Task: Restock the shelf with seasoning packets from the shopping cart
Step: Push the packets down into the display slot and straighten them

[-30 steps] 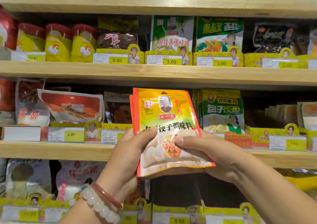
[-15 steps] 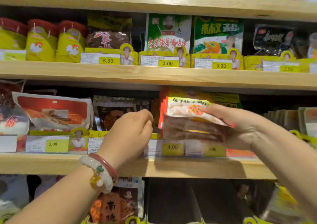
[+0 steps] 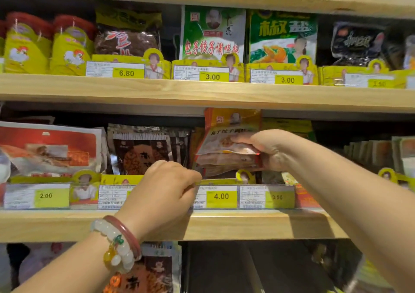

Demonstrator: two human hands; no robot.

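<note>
The right hand (image 3: 267,151) grips a stack of yellow-and-red seasoning packets (image 3: 226,144) at its right edge, thumb over the top packet and fingers (image 3: 241,138) curled around the bundle. The stack sits inside the middle shelf (image 3: 67,225), tilted back, in the slot above the 4.00 price tag (image 3: 221,196), between the dark brown packets (image 3: 143,151) and the green packets (image 3: 289,126). The left hand (image 3: 164,191) is curled near the shelf front, its fingers bent down against the label strip beside that tag; they appear to pinch its top edge, though the contact is partly hidden. Bead bracelets (image 3: 119,245) circle the left wrist.
</note>
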